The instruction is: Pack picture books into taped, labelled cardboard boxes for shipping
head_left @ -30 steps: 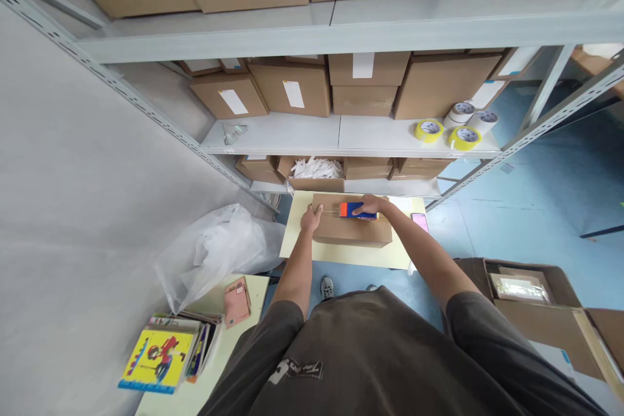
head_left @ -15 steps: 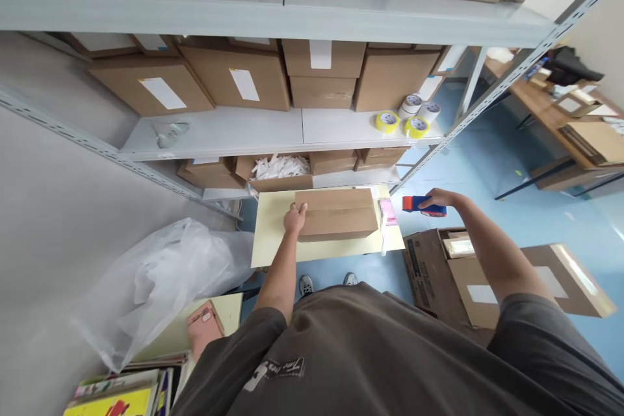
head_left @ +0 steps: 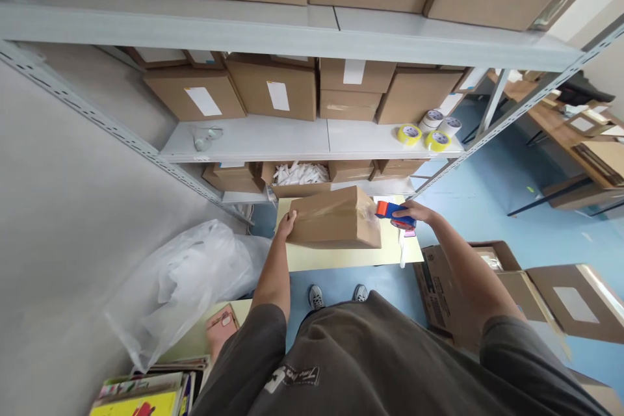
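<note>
My left hand [head_left: 286, 223] grips the left end of a closed cardboard box [head_left: 324, 220], thumb on top. The box sits tilted over a pale yellow table [head_left: 312, 262], its right end face turned partly toward me, and clear tape shows on its top and on that end. In my right hand [head_left: 413, 210] is a blue and orange tape dispenser [head_left: 390, 210], its orange end close to the box's right end. Whether the two touch I cannot tell. Behind the dispenser, a pink item [head_left: 410, 233] and a white strip [head_left: 402, 250] lie at the table's right side.
Metal shelving [head_left: 273, 136] ahead carries cardboard boxes, tape rolls [head_left: 437, 140] and an open box of white pieces [head_left: 301, 174]. A plastic bag [head_left: 190, 273] bulges at left. More cartons [head_left: 446, 286] stand on the floor at right. Farther off is a wooden desk [head_left: 568, 127].
The box's left end has stayed in my left hand while its right end turned and tilted up. My right hand brought the tape dispenser leftward to that end. The camera view shifted.
</note>
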The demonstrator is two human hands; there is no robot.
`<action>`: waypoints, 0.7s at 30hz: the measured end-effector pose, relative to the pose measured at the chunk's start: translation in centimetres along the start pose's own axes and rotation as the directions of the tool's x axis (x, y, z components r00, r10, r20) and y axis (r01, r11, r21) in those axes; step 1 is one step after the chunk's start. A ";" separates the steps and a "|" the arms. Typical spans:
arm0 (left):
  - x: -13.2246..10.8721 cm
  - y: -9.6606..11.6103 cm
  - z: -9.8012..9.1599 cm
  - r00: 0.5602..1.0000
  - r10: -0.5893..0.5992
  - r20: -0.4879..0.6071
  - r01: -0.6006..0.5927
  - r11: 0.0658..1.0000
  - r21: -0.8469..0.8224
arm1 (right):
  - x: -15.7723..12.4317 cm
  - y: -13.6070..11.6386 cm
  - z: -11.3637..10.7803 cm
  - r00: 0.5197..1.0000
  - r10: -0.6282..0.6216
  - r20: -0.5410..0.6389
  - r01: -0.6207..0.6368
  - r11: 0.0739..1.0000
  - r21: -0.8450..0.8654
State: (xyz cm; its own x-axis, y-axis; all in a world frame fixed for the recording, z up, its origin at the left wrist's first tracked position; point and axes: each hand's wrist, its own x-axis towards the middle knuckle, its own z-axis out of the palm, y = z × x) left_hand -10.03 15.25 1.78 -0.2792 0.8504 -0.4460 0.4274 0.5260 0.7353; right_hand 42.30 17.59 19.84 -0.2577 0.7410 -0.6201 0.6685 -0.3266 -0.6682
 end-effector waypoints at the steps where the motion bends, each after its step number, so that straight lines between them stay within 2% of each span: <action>1: 0.2 -0.3 -0.5 1.000 -0.022 -0.008 0.022 1.000 -0.004 | 0.4 -1.2 0.7 0.999 -0.028 -0.022 0.028 1.000 -0.003; 6: 0.8 -0.8 -2.8 0.988 -0.130 -0.087 0.131 0.991 0.006 | 2.5 -6.9 4.5 0.994 -0.096 -0.048 0.092 0.993 -0.068; 9: 0.5 -0.3 -4.4 0.979 -0.125 -0.159 0.129 0.992 0.014 | 3.2 -9.7 7.0 0.995 -0.100 -0.024 0.099 0.993 -0.061; 11: -0.3 0.6 -5.4 0.979 -0.069 -0.192 0.072 0.997 0.011 | 3.5 -11.7 8.3 0.991 -0.131 -0.027 0.128 0.988 -0.085; 14: -2.1 3.1 -6.6 0.975 0.162 -0.153 -0.169 0.985 -0.040 | 4.0 -14.9 9.9 0.982 -0.182 -0.040 0.172 0.967 -0.187; 16: -3.5 5.2 -7.1 0.946 0.313 -0.084 -0.319 0.945 -0.072 | 4.5 -17.0 10.9 0.981 -0.192 -0.030 0.177 0.946 -0.270; 18: -4.6 7.2 -7.4 0.941 0.338 -0.007 -0.338 0.940 -0.039 | 4.9 -18.8 12.0 0.981 -0.195 -0.021 0.175 0.918 -0.357; 21: -5.7 9.0 -8.0 0.949 0.316 0.010 -0.316 0.949 -0.013 | 5.2 -20.8 13.5 0.976 -0.213 -0.048 0.166 0.866 -0.471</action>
State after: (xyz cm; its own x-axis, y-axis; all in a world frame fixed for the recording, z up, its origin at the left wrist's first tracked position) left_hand -11.46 15.04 15.05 -0.1208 0.9732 -0.1957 0.4825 0.2298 0.8452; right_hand 17.62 20.31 24.98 -0.3605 0.8210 -0.4427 0.8649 0.1166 -0.4881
